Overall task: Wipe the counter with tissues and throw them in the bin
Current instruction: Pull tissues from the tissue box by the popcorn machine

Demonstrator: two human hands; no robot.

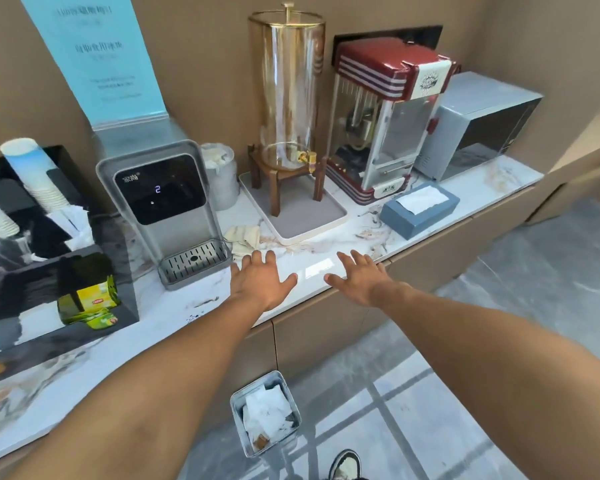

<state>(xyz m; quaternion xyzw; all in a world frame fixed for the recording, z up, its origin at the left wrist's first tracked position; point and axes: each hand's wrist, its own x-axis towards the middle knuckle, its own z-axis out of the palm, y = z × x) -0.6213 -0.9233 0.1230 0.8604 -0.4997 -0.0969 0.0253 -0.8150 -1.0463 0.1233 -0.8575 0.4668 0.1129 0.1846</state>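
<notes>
Plainly the wiping has not started: both hands lie flat and empty over the front edge of the marble surface [326, 244], and no tissue is held. The left hand [257, 282] has its fingers [257, 258] spread wide, gripping nothing, just in front of a crumpled cream cloth [243, 237]; the right hand [364, 282] is likewise splayed and empty, palm down near the edge. My reading is that this is the opening step, with a tissue yet to be fetched.

Going by size, the microwave [478, 126] sits at the far right, then the popcorn machine [385, 126], the empty glass drink dispenser [288, 88] on its wooden stand in a white tray [326, 226], and the water dispenser [167, 209] showing a "2". A black organiser [94, 299] at the left holds stacked paper cups [32, 171], napkins and yellow tea boxes [90, 299].

The blue tissue box [420, 213] lies to the right of the tray, in front of the popcorn machine, with one white tissue [421, 199] standing out of its slot. The next move should be a reach by the right hand, forward and to the right, to pinch that sheet and draw it free; a light pull matters, or the box may slide.

The bin [264, 414], a small metal one on the floor below the surface edge and between the arms, already holds crumpled white paper and a brown scrap, with room left.
</notes>
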